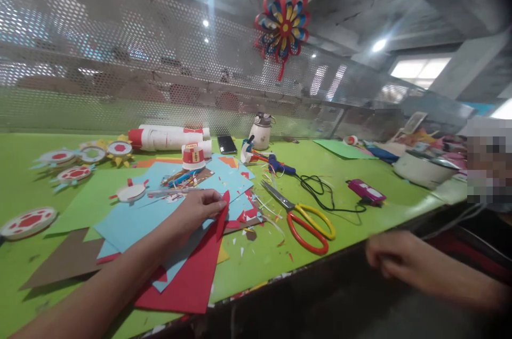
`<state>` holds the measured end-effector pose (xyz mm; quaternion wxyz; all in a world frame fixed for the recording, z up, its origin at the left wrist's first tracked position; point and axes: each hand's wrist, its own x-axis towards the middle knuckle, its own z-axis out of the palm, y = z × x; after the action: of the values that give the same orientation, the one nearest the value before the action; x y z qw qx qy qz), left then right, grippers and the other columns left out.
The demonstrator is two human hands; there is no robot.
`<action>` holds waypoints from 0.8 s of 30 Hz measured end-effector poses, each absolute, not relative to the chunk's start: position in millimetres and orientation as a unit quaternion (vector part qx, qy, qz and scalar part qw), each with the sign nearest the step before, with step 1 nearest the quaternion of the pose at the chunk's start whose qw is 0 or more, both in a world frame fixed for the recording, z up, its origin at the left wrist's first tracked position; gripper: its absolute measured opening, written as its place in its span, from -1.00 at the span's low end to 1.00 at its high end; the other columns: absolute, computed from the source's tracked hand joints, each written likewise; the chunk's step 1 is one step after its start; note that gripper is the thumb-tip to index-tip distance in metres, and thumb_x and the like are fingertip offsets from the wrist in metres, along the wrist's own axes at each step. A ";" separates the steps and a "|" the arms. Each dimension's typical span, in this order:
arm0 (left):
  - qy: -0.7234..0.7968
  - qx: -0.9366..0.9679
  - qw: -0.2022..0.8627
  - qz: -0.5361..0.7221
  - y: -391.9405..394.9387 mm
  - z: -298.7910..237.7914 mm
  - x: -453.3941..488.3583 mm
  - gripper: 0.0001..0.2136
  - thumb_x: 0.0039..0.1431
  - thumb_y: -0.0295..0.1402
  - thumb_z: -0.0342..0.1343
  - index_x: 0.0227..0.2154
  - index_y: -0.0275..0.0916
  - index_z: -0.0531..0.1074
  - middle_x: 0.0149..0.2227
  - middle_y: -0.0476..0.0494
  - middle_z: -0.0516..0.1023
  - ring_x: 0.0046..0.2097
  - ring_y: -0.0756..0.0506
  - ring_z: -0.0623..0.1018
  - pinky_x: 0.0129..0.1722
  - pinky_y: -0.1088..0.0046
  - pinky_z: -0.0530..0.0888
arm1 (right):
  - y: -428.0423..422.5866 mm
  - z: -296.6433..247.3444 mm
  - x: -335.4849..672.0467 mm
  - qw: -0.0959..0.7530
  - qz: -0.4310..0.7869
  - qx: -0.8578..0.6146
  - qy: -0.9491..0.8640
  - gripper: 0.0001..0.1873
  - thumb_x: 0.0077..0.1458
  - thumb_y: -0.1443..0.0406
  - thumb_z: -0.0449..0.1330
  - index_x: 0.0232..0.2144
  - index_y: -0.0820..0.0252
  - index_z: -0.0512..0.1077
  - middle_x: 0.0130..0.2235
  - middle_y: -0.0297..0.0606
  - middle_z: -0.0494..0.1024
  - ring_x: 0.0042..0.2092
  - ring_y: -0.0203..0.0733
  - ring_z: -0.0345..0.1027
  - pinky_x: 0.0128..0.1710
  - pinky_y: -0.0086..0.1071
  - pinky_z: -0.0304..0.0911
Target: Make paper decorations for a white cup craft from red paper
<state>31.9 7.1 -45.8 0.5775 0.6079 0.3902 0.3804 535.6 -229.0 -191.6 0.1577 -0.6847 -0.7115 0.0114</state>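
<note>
My left hand pinches a narrow, pointed piece of red paper between thumb and fingers. Below it lies a large red sheet, partly over light blue paper. Scissors with a red and a yellow handle rest spread apart on the green table, right of that hand. Off the table's front edge hangs my right hand, nearest to the scissors; its fingers look curled but are smeared by motion.
A blue glue gun trails a black cable toward a purple device. Decorated paper discs, white paper rolls, a phone, a bottle and a white pot stand around. Paper scraps litter the middle. Another person sits at far right.
</note>
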 end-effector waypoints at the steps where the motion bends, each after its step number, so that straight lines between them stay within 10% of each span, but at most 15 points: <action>1: 0.389 0.611 0.573 0.383 7.3 -46.5 32.0 -0.78 -0.10 -0.26 0.25 -0.61 -0.28 0.38 -0.58 -0.03 0.39 -0.49 -0.01 0.36 -0.42 0.44 0.25 | -173.9 -130.5 498.1 0.127 0.034 -0.663 -0.737 -0.82 0.09 0.32 0.07 -0.44 0.08 0.48 -0.42 -0.15 0.54 -0.36 -0.13 0.41 -0.31 -0.33 0.28; 6: 0.385 0.638 0.542 0.389 7.7 -49.3 30.5 -0.80 -0.06 -0.26 0.22 -0.60 -0.26 0.39 -0.59 -0.04 0.40 -0.50 0.00 0.34 -0.44 0.43 0.23 | 27.5 30.7 338.0 0.060 0.010 -0.657 -0.752 -0.64 0.08 0.26 0.17 -0.04 0.16 0.37 -0.17 -0.11 0.51 -0.17 -0.05 0.39 -0.17 -0.27 0.27; 18: 0.400 0.608 0.552 0.408 8.3 -40.1 29.4 -0.78 -0.15 -0.22 0.26 -0.62 -0.26 0.40 -0.62 -0.02 0.35 -0.52 0.00 0.31 -0.44 0.40 0.24 | 107.1 -19.7 316.6 0.073 0.051 -0.717 -0.691 -0.72 0.20 0.23 0.11 -0.06 0.19 0.37 -0.01 -0.16 0.41 -0.08 -0.15 0.37 -0.12 -0.17 0.33; 24: 0.400 0.621 0.550 0.390 8.7 -45.2 28.7 -0.79 -0.07 -0.25 0.22 -0.58 -0.28 0.40 -0.57 -0.06 0.41 -0.48 0.00 0.34 -0.41 0.42 0.25 | 45.8 17.5 312.0 0.165 0.153 -0.668 -0.709 -0.80 0.11 0.36 0.15 -0.20 0.30 0.45 -0.42 -0.25 0.53 -0.38 -0.24 0.41 -0.39 -0.39 0.33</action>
<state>28.7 8.7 -45.2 0.5500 0.6209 0.3997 0.3902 312.0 45.8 17.5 0.1648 -0.6681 -0.7092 0.1533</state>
